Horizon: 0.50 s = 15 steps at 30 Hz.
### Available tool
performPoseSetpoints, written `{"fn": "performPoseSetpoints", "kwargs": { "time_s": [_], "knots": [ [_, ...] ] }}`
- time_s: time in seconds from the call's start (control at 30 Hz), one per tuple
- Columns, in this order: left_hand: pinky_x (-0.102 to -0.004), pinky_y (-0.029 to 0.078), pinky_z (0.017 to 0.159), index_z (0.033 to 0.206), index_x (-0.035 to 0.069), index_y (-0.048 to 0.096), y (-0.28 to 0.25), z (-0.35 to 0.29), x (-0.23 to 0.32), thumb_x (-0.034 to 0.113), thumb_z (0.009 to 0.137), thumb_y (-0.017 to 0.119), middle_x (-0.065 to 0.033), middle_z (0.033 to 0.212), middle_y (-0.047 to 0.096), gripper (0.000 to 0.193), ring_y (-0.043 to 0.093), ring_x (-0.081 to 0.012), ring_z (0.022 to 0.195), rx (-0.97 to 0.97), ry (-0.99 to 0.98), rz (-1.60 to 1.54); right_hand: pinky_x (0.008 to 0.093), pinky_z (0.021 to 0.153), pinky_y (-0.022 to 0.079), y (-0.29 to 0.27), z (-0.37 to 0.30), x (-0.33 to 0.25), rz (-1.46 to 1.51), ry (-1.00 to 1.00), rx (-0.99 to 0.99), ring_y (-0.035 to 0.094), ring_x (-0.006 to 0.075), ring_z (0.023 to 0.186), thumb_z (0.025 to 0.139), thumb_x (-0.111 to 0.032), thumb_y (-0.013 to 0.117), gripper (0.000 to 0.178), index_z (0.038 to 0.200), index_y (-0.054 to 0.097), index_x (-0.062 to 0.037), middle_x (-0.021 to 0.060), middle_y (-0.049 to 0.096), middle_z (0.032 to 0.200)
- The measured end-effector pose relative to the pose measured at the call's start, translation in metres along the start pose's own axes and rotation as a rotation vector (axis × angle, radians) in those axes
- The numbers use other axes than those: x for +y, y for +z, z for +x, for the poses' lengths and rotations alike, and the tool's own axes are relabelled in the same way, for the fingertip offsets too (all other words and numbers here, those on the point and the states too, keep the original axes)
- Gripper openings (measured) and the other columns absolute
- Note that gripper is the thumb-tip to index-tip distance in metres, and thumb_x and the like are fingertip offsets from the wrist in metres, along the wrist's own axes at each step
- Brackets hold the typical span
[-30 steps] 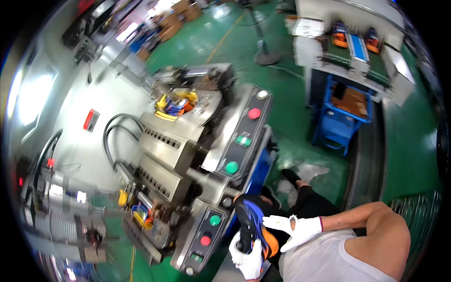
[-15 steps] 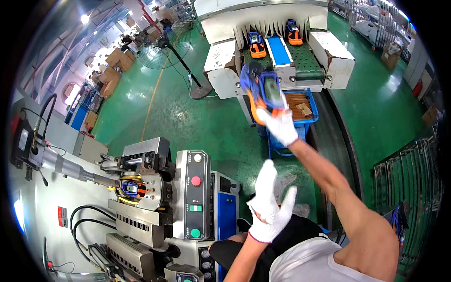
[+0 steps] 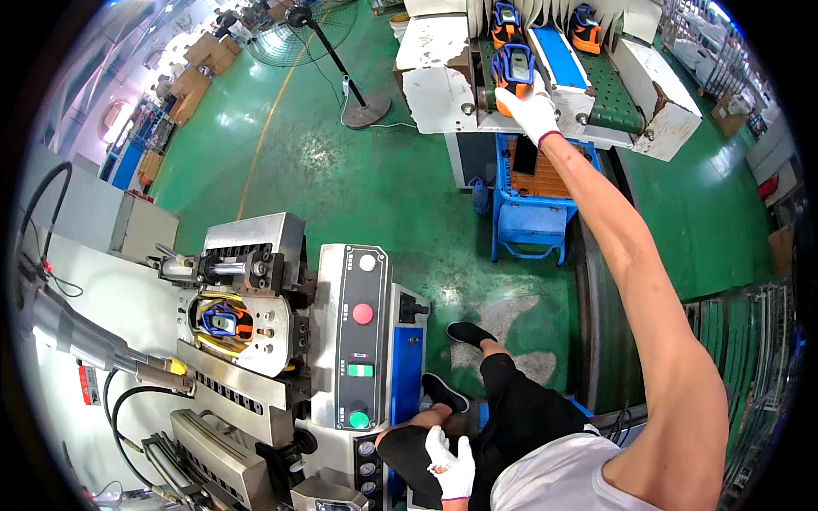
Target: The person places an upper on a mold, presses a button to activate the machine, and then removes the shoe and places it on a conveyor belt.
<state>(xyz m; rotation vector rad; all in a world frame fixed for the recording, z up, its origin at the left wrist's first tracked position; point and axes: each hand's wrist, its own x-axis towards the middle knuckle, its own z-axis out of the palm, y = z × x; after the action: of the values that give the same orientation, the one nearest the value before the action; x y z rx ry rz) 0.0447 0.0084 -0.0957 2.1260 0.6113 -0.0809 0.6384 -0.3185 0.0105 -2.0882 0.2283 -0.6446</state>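
Note:
My right hand [image 3: 532, 112], in a white glove, stretches far forward and grips an orange, blue and black sports shoe [image 3: 515, 66] by its near end. That shoe is at the front of the left green conveyor lane, just behind another shoe of the same colours [image 3: 506, 24]. My left hand [image 3: 452, 467], also gloved, hangs low over my lap with thumb and fingers apart, holding nothing. To its left, a similar shoe [image 3: 226, 322] sits in the yellow-edged cradle of a metal press [image 3: 271, 328]. The press's cylinder rod [image 3: 162, 373] stands beside the cradle.
A shoe [image 3: 586, 30] lies on the right conveyor lane [image 3: 609, 94]. Below the conveyor stands a blue cart [image 3: 532, 223] carrying a dark flat object [image 3: 524, 157]. A button panel [image 3: 361, 336] fronts the press. A floor fan [image 3: 366, 111] stands ahead, a wire rack [image 3: 741, 366] at right.
My right hand has carried the shoe forward to the left conveyor lane. The left hand has dropped back toward my lap. The press rod has moved away from the shoe in the cradle.

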Motion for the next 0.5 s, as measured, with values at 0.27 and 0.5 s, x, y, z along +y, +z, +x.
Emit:
{"fn": "performPoseSetpoints", "kwargs": {
  "time_s": [0.27, 0.5],
  "knots": [
    [-0.0435, 0.051, 0.108, 0.149, -0.006, 0.043, 0.023, -0.014, -0.015, 0.013, 0.093, 0.078, -0.0255, 0.138, 0.056, 0.069, 0.062, -0.0364, 0.124, -0.016, -0.018, -0.081, 0.0402, 0.120, 0.038, -0.023, 0.021, 0.041, -0.020, 0.073, 0.025, 0.049, 0.0411, 0.146, 0.073, -0.071, 0.084, 0.137, 0.162, 0.022, 0.0139, 0.0360, 0.046, 0.156],
    [-0.0434, 0.051, 0.109, 0.148, -0.005, 0.047, 0.011, -0.039, -0.018, 0.008, 0.097, 0.072, -0.0258, 0.142, 0.056, 0.058, 0.063, -0.0369, 0.127, 0.193, -0.115, -0.208, 0.0443, 0.116, 0.043, 0.029, -0.077, 0.007, -0.672, -0.590, -0.136, 0.056, 0.0365, 0.135, 0.091, -0.040, 0.074, 0.087, 0.151, 0.039, 0.0124, 0.0310, 0.057, 0.144]
  ]
}}
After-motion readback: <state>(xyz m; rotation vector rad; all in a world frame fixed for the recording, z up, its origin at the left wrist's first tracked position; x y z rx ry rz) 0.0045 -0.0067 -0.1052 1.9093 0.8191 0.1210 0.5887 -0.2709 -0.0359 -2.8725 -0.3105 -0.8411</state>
